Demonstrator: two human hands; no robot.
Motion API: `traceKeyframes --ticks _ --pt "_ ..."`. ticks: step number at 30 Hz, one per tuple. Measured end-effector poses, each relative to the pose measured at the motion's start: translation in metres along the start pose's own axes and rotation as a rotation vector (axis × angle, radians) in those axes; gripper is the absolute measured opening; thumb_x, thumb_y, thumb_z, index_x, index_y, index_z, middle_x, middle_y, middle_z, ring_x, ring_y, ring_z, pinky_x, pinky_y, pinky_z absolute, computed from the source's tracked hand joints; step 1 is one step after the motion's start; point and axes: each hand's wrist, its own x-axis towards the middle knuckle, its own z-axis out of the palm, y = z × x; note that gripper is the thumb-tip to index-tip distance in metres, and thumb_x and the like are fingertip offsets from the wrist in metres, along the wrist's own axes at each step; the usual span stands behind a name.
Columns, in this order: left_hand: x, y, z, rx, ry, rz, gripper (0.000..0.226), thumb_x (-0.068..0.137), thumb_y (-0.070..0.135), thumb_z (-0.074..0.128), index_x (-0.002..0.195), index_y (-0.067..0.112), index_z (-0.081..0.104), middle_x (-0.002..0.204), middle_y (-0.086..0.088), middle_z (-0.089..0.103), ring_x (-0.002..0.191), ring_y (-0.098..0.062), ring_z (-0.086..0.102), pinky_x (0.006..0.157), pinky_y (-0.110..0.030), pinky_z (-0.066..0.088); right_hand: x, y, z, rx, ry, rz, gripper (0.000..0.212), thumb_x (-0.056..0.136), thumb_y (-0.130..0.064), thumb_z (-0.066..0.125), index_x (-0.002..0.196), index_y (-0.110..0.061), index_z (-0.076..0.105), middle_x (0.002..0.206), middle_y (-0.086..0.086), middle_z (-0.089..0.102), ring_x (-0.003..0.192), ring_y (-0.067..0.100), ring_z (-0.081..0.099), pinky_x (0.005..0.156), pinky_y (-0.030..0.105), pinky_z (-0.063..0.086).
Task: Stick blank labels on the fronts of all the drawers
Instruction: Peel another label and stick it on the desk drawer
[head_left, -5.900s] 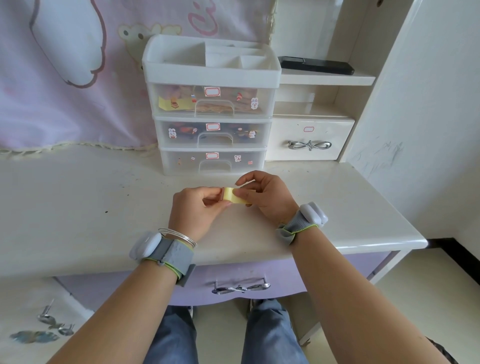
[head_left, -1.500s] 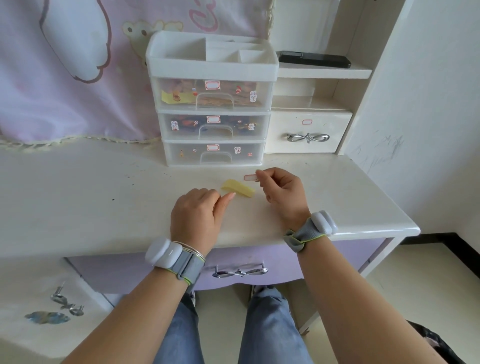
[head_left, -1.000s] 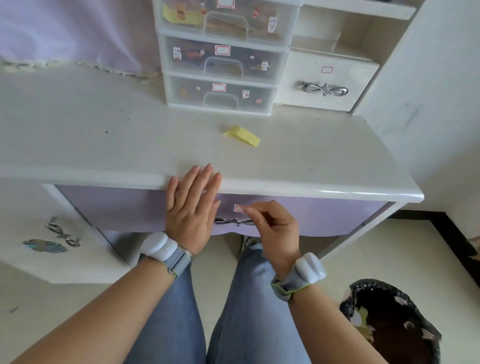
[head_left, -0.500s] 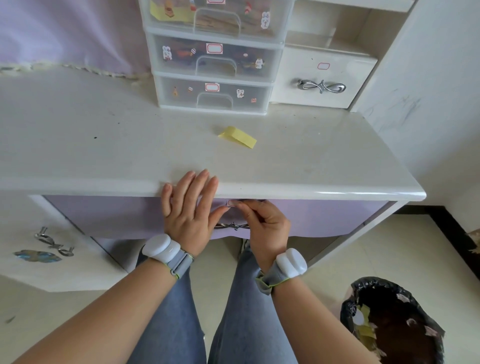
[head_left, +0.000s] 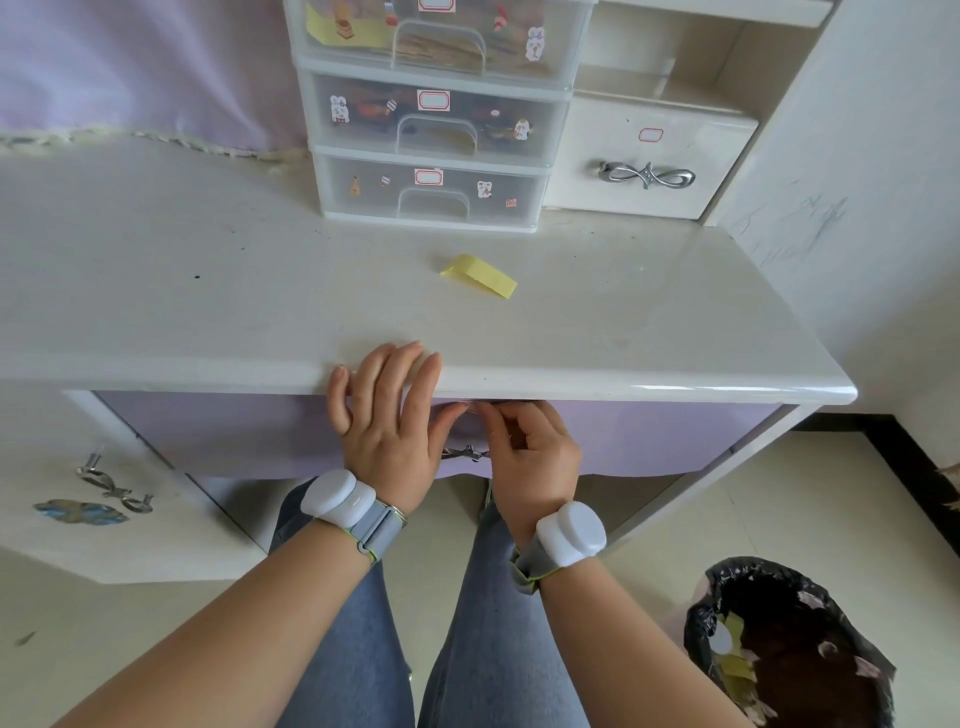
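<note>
Pressing flat against the purple drawer front (head_left: 218, 436) under the bench (head_left: 208, 291) edge with the left hand (head_left: 387, 421), fingers spread and extended, fingertips overlapping the bench lip, holding nothing. Pinching with the right hand (head_left: 527, 449) just beside the left, thumb and forefinger curled together at the top of the drawer front, right under the bench edge; a label may be between the fingertips, but too hidden to tell, so cannot tell whether gripping anything. Showing a metal bow-shaped handle (head_left: 467, 453) partly between and below the two hands. Lying on the bench beyond the hands, well apart from them, a yellow backing strip (head_left: 480, 275), one end curled up. Standing farther beyond the strip, a clear plastic drawer unit (head_left: 436, 114), each of its three visible drawers carrying a red-bordered blank label: the middle one (head_left: 433, 100) and the lowest one (head_left: 428, 177) plain to see, the topmost cut off by the frame. Sitting beyond and to the right of the right hand, a white drawer (head_left: 654, 161) with a silver handle, wearing its own small label (head_left: 650, 135). Resting on the floor near the right forearm, a black-lined bin (head_left: 789, 654) holding paper scraps. Wearing grey-strapped white devices on both wrists, with blue jeans below.
</note>
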Motion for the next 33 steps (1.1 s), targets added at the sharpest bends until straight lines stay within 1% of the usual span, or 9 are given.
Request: traceKeyframes --ticks 5,9,12,14,17,21,26,30,33 --pt "-0.002 -0.003 -0.001 -0.013 -0.004 0.018 0.051 0.084 0.042 0.066 0.124 0.018 0.047 0.128 0.000 0.047 0.126 -0.021 0.036 0.114 -0.037 0.010 0.000 0.003 0.001 -0.211 0.034 -0.087 0.033 0.087 -0.040 0.054 0.069 -0.013 0.059 0.071 0.000 0.060 0.048 0.022 0.050 0.041 0.030 0.044" --pt "-0.004 -0.010 -0.002 -0.015 -0.014 0.073 0.068 0.078 0.046 0.070 0.131 0.020 0.038 0.131 -0.001 0.047 0.128 -0.022 0.035 0.115 -0.038 0.010 0.002 0.015 -0.011 -0.298 0.006 -0.055 0.053 0.085 -0.053 0.051 0.052 -0.012 0.043 0.060 -0.003 0.047 0.045 0.023 0.040 0.039 0.028 0.035" --pt "-0.003 -0.010 0.000 -0.020 -0.001 0.084 0.076 0.072 0.051 0.072 0.131 0.019 0.037 0.131 -0.002 0.047 0.128 -0.022 0.036 0.115 -0.038 0.010 0.005 0.013 -0.014 -0.354 -0.087 -0.014 0.061 0.078 -0.066 0.051 0.046 -0.014 0.047 0.050 -0.006 0.044 0.043 0.020 0.040 0.041 0.026 0.034" --pt "-0.003 -0.010 0.001 -0.026 0.008 0.083 0.077 0.071 0.051 0.073 0.131 0.019 0.037 0.130 -0.002 0.047 0.128 -0.022 0.037 0.115 -0.038 0.011 0.010 0.002 -0.011 -0.389 -0.193 0.080 0.064 0.073 -0.072 0.051 0.045 -0.014 0.053 0.044 -0.004 0.048 0.043 0.020 0.044 0.044 0.027 0.038" --pt "-0.004 -0.009 -0.001 -0.038 0.004 0.075 0.078 0.070 0.047 0.075 0.132 0.019 0.037 0.131 -0.002 0.047 0.128 -0.022 0.036 0.116 -0.037 0.010 0.020 -0.009 -0.009 -0.317 -0.301 0.356 0.066 0.065 -0.077 0.053 0.051 -0.013 0.062 0.049 0.003 0.063 0.053 0.023 0.061 0.055 0.033 0.051" --pt "-0.003 -0.010 -0.003 -0.040 -0.019 0.083 0.076 0.072 0.044 0.074 0.133 0.018 0.036 0.133 -0.003 0.046 0.129 -0.023 0.036 0.116 -0.038 0.010 0.022 -0.013 -0.011 -0.139 -0.327 0.514 0.055 0.062 -0.071 0.063 0.052 -0.017 0.068 0.051 -0.001 0.066 0.053 0.020 0.065 0.062 0.035 0.056" --pt "-0.003 -0.010 -0.007 -0.043 -0.060 0.098 0.074 0.076 0.043 0.071 0.135 0.018 0.034 0.135 -0.004 0.043 0.131 -0.024 0.033 0.116 -0.039 0.009 0.028 -0.008 -0.016 0.078 -0.369 0.544 0.043 0.069 -0.051 0.073 0.051 -0.012 0.068 0.047 0.000 0.066 0.038 0.015 0.051 0.057 0.030 0.050" --pt "-0.004 -0.012 -0.009 -0.032 -0.086 0.096 0.076 0.076 0.042 0.073 0.136 0.018 0.032 0.136 -0.003 0.042 0.131 -0.023 0.032 0.115 -0.039 0.010 0.023 -0.007 -0.015 -0.031 -0.353 0.487 0.047 0.073 -0.057 0.066 0.049 -0.017 0.066 0.049 -0.001 0.066 0.041 0.014 0.053 0.061 0.029 0.051" --pt "-0.004 -0.012 -0.010 -0.037 -0.101 0.093 0.074 0.077 0.040 0.072 0.136 0.018 0.032 0.137 -0.003 0.042 0.131 -0.024 0.033 0.115 -0.040 0.011 0.020 -0.009 -0.014 -0.113 -0.352 0.412 0.048 0.078 -0.058 0.061 0.046 -0.022 0.062 0.047 -0.004 0.063 0.047 0.016 0.057 0.065 0.033 0.053"
